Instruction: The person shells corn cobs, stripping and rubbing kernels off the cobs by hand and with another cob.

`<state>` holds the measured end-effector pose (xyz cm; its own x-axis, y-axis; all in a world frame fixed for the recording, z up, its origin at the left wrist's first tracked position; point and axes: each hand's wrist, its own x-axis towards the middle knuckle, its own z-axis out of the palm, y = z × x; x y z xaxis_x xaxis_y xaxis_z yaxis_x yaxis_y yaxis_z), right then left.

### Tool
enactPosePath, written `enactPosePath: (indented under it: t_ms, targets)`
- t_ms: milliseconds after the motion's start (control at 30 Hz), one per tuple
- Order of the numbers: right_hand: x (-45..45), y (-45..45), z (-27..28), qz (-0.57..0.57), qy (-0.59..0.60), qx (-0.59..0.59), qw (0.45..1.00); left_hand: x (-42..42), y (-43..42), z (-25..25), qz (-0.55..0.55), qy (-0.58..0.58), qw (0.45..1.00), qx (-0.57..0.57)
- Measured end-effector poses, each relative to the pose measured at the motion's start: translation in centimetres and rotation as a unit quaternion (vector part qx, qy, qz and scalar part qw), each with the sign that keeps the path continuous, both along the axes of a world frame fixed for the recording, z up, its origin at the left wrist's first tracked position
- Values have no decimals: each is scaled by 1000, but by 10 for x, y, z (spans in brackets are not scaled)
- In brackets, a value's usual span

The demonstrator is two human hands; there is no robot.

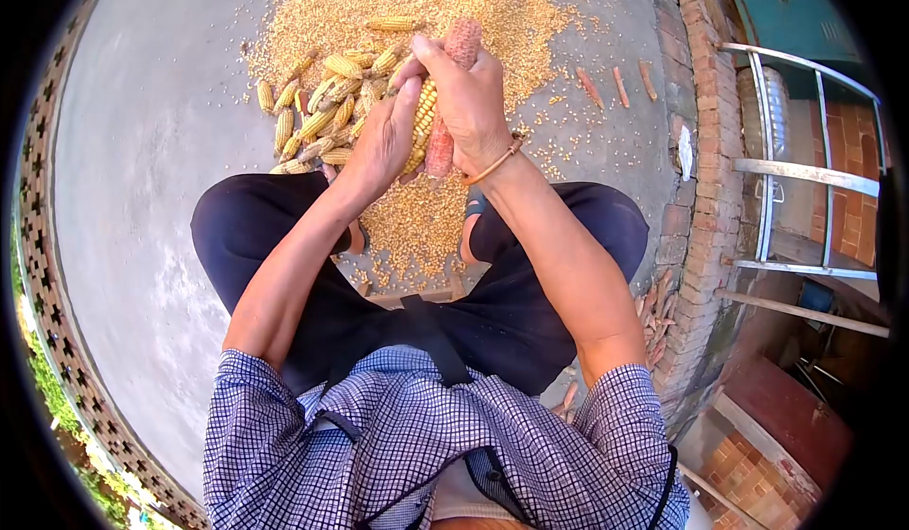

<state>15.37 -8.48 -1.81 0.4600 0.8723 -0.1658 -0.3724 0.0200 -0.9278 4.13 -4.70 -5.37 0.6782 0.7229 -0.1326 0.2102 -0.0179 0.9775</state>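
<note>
My left hand (381,144) is closed around a yellow ear of corn (424,118), which stands tilted between both palms. In my right hand (476,97) is a bare reddish corn cob (463,42), its top sticking out above the fingers and its lower end showing below. Cob and ear lie side by side, pressed together. Both hands are held above the ground in front of my knees, and some fingers are hidden behind them. Just beyond my left hand is a pile of unshelled ears (327,104).
Loose kernels (398,0) spread widely over the grey concrete floor (151,151), with more between my feet. Several stripped cobs (620,87) lie to the right. A low brick edge (705,199) and a metal railing (805,170) run along the right side.
</note>
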Motion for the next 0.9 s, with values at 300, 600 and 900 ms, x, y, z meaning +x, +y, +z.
enactPosePath:
  t_ms: [300,600,900]
  targets:
    - [17,-5,12,71,132,47,988,0,0,28,43,-158,906,-390]
    - [-10,5,-24,-120,-281,-19,952,1,-3,7,37,7,999,-11]
    - [22,1,8,24,90,-44,995,7,-13,39,45,-163,908,-382]
